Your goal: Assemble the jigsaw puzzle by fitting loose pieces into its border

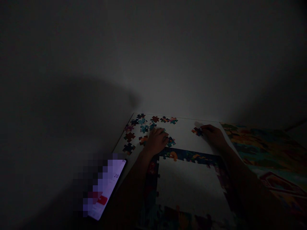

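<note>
Resting hands: left hand half-curled over loose puzzle pieces, any grip hidden; right hand partly closed, fingertips at a dark puzzle piece, grip unclear.
Puzzle border: just below both hands, on a white board.
Phone: left of the puzzle border.

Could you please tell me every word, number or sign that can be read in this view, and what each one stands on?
"20": on the lit screen of the black smartphone, which is partly pixelated.
Red rounded button on that screen: any lettering is too small to read.
Multicoloured printed picture at right: nothing readable.
</note>
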Demonstrator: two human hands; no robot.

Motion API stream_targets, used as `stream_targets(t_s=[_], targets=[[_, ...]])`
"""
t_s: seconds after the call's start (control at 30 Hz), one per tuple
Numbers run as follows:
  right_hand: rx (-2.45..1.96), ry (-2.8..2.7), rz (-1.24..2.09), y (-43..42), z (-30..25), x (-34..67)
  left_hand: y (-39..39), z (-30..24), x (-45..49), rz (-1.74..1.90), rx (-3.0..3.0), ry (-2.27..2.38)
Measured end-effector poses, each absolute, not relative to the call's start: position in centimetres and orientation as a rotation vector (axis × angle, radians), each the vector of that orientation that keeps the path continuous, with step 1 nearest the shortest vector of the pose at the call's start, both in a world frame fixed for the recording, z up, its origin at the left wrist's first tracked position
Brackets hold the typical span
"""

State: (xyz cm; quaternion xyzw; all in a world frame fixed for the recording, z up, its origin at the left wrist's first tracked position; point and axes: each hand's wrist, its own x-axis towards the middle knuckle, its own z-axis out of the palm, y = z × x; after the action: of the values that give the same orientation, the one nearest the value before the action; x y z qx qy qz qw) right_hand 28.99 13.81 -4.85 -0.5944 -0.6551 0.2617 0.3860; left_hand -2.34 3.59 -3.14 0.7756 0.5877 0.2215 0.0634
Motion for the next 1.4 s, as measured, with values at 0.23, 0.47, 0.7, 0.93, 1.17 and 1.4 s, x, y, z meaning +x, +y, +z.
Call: stream_targets(t_s=[0.23, 0.47, 0.7, 0.93, 1.17, 1.4], targets=[[-1.474, -1.636, 0.676, 13.7, -4.8, 28.8, 3.5, -3.3, -2.3, 0.631, 2.347, 1.736], [-1.496, -1.598, 0.703, 14.0, -5.2, 28.8, 3.6, -3.4, -2.4, 0.617, 2.335, 1.752], [-1.491, -1.58, 0.715, 14.3, -5.8, 29.0, 3.6, -3.7, -2.7, 0.626, 2.309, 1.806], [-1.481, -1.593, 0.694, 14.4, -5.9, 29.1, 3.9, -4.2, -3.3, 0.63, 2.316, 1.827], [-1.489, -1.613, 0.672, 14.3, -5.7, 29.1, 4.1, -4.2, -3.8, 0.649, 2.322, 1.832], [-1.504, -1.62, 0.681, 14.3, -5.5, 29.1, 3.7, -3.5, -3.4, 0.639, 2.339, 1.79]])
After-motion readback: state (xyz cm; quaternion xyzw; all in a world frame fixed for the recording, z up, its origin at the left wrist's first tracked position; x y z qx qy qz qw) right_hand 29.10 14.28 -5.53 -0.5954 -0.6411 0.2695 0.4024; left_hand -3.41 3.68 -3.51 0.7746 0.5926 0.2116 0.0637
